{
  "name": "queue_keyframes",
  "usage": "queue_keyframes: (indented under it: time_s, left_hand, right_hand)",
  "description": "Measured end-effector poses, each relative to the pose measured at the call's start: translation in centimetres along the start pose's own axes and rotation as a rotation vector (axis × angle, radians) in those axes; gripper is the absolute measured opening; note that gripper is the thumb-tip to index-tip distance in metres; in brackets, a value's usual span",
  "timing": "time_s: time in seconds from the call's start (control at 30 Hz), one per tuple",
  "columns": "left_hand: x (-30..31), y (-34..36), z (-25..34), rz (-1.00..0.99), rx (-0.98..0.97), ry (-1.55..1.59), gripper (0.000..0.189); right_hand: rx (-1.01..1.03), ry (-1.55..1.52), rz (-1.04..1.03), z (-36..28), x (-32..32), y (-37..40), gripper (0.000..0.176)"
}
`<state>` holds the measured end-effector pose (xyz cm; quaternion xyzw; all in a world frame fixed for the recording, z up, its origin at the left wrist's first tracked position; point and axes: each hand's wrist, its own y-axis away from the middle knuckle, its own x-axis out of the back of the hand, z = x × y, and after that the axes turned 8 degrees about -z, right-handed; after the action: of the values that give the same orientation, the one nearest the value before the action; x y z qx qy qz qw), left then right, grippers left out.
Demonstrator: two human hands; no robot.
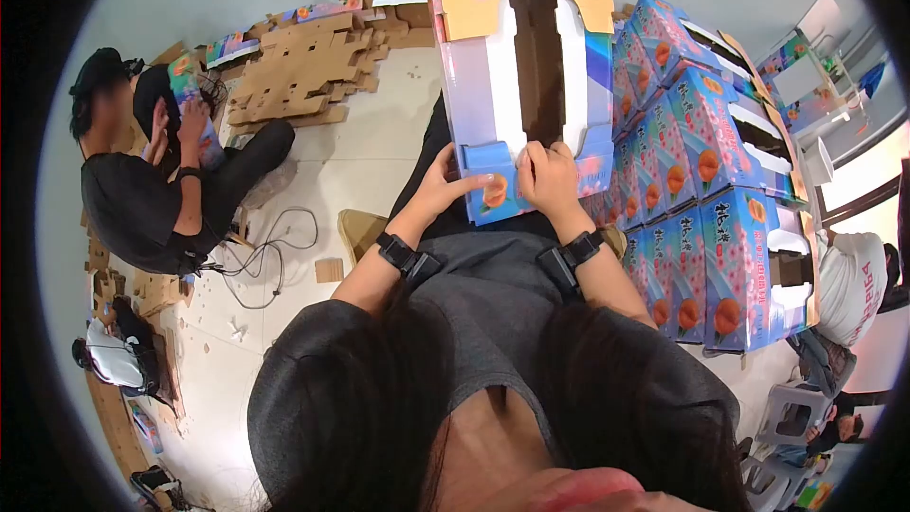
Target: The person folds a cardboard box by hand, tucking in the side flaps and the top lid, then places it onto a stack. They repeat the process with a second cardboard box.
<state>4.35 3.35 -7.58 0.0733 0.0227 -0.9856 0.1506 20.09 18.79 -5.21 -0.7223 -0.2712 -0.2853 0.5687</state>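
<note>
The right hand [548, 176] has its fingers curled over the near end of a printed carton [599, 85] at the upper centre of the frame, closed on its edge. The left hand [447, 186] is partly open, thumb flat on the carton's blue front. Stacked cartons [706, 147] rise just beside it at right. Flattened cardboard [299, 71] lies upper left, near a seated person [142, 199].

Carton [479, 76] extends ahead of the left hand [444, 190] and right hand [550, 178], both touching its near end. Stacked boxes [706, 147] stand right of the right hand. On the floor [384, 128], flattened cardboard [303, 66] lies ahead-left of the left hand.
</note>
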Motion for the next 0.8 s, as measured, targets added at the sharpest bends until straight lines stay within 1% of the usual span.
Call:
queue_keyframes:
  time_s: [0.1,0.2,0.3,0.4,0.6,0.7,0.8]
  left_hand:
    - [-0.3,0.1,-0.2,0.028,-0.024,0.007,0.078]
    - [-0.2,-0.2,-1.3,0.104,-0.05,-0.011,0.078]
    - [0.2,-0.3,-1.7,0.063,-0.074,0.026,0.077]
    - [0.1,0.0,-1.2,0.042,-0.064,-0.112,0.073]
    - [-0.5,0.9,0.2,-0.009,-0.187,-0.194,0.072]
    - [-0.6,0.7,0.4,-0.046,-0.199,-0.295,0.082]
    - [-1.4,0.9,0.6,-0.024,-0.228,-0.557,0.095]
  right_hand:
    - [-0.004,-0.015,0.018,0.3,-0.3,-0.2,0.008]
    - [-0.004,-0.033,0.031,0.5,-0.5,-0.1,0.008]
    - [-0.012,-0.037,0.027,0.5,-0.3,0.0,0.007]
    - [-0.019,-0.023,0.031,0.6,-0.4,0.4,0.007]
    - [-0.033,-0.02,0.039,0.5,-0.4,1.5,0.007]
    - [-0.044,-0.047,0.05,0.7,-0.3,2.1,0.006]
    - [-0.048,-0.054,0.036,1.2,-0.1,2.6,0.009]
